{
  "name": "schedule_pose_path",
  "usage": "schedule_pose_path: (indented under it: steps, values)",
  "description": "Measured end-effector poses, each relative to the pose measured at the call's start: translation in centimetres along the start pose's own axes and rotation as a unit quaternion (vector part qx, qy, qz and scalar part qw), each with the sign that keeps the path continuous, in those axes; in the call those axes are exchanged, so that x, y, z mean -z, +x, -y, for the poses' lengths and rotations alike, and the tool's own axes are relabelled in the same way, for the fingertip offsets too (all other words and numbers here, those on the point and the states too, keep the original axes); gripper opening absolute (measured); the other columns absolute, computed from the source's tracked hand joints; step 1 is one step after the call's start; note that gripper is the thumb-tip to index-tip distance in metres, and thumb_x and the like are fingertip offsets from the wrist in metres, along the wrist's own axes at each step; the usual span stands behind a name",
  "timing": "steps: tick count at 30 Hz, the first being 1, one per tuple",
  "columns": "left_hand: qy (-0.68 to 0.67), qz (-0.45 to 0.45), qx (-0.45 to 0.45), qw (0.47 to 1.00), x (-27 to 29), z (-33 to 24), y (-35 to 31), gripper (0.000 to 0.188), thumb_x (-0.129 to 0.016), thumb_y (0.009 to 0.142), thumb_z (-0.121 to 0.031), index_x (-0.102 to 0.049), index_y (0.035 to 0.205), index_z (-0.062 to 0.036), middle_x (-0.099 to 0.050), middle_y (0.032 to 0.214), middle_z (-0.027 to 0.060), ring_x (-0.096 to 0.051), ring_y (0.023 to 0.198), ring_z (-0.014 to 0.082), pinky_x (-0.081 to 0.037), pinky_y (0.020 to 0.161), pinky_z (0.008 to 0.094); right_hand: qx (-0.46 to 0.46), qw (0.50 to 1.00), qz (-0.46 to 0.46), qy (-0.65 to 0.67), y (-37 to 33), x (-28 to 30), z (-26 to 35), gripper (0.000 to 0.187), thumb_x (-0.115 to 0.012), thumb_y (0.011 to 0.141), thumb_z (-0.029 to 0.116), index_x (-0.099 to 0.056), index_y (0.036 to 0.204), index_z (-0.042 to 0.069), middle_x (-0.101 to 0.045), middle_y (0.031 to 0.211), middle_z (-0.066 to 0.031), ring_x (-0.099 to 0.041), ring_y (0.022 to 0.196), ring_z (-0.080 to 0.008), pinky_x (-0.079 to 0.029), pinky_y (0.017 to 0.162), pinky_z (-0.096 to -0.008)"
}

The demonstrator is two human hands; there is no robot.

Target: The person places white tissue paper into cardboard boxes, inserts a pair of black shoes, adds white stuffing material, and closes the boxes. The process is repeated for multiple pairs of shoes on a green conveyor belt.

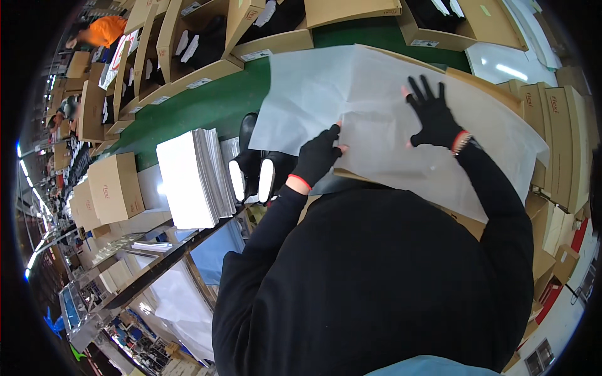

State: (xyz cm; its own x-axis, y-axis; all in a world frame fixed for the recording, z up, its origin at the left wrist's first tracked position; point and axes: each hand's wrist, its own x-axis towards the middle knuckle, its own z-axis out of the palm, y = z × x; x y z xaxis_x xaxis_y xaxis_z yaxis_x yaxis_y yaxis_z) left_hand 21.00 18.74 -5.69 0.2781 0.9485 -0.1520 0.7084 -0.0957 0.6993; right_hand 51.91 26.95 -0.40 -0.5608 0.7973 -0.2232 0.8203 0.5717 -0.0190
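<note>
A large sheet of white tissue paper [382,141] lies creased over an open brown cardboard box [486,89], hiding most of its inside. My left hand [316,156], in a black glove with bare fingertips, is at the sheet's near edge. Its fingers are bent, with the thumb and forefinger closed on the paper by a crease. On the right, my right hand [434,116], gloved the same way, rests flat on the sheet with its fingers spread. A pair of black boots [251,164] with white pieces at their openings lies just left of my left hand.
A stack of white paper [188,178] stands left of the boots on the green tabletop [188,119]. Open boxes with black boots [204,47] line the far side. Closed boxes [116,188] stand at the left; upright cartons [564,144] at the right. A person in orange [103,31] is far left.
</note>
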Motion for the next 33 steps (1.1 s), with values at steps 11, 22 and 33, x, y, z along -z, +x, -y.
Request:
schedule_pose_path:
  steps: [11, 22, 33]
  values:
    - [-0.061, 0.034, -0.013, 0.997, -1.1, 0.0, -0.5, 0.075, -0.073, 0.077, -0.027, -0.038, 0.143, -0.0186, -0.065, 0.092, 0.0083, -0.064, 0.073, 0.023, -0.049, 0.067, 0.0365, -0.14, 0.898, 0.006, 0.416, 8.9, -3.0, -2.2, 0.044, -0.062, 0.083, 0.047, -0.061, 0.068, 0.006, -0.061, 0.062, -0.0093, -0.06, 0.058, -0.0234, -0.047, 0.061, -0.0375]
    - [0.091, 0.123, 0.062, 0.986, -2.1, -1.8, -1.2, 0.076, -0.072, 0.076, -0.031, -0.037, 0.141, -0.0128, -0.065, 0.075, 0.0113, -0.065, 0.069, 0.0283, -0.048, 0.059, 0.0404, 0.03, 0.932, -0.276, 0.231, 16.6, -5.6, -2.5, 0.023, -0.052, 0.093, 0.029, -0.062, 0.086, 0.009, -0.062, 0.077, -0.012, -0.06, 0.073, -0.0313, -0.048, 0.067, -0.0423]
    - [0.065, -0.032, -0.023, 0.997, -1.9, -2.3, -0.7, 0.062, -0.068, 0.08, -0.026, -0.045, 0.136, -0.0121, -0.058, 0.098, 0.0096, -0.061, 0.08, 0.0275, -0.049, 0.064, 0.0384, 0.017, 0.966, -0.067, 0.25, 8.1, -7.7, 1.3, 0.08, -0.064, 0.076, 0.059, -0.046, 0.13, 0.003, -0.048, 0.13, -0.0199, -0.045, 0.122, -0.0341, -0.033, 0.101, -0.0486]
